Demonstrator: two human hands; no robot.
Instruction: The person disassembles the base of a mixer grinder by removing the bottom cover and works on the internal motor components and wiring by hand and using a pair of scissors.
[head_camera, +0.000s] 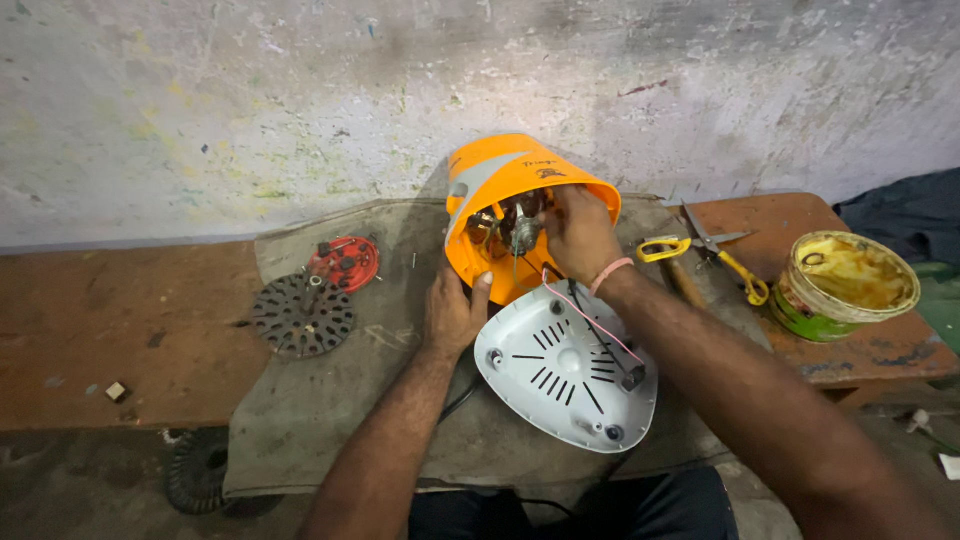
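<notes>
An orange appliance housing lies tipped on its side on a grey cloth spread over a worn wooden bench, close to the bench's back edge where it meets the stained wall, with its open underside turned toward the person. The left hand presses against the lower rim of the housing, thumb up on the orange edge and fingers curled around it, clamped there to steady it. The right hand reaches into the open cavity, fingers bunched together around the motor parts inside; what exactly they pinch cannot be told. A white vented base plate lies flat on the cloth just in front of the housing, near the bench's front edge, joined to it by thin pink and dark wires. On the cloth's left part sit a dark round perforated disc and, touching it behind, a red round part. Toward the bench's right end lie yellow-handled scissors and 1 open green tin of yellowish grease near the right front corner.
</notes>
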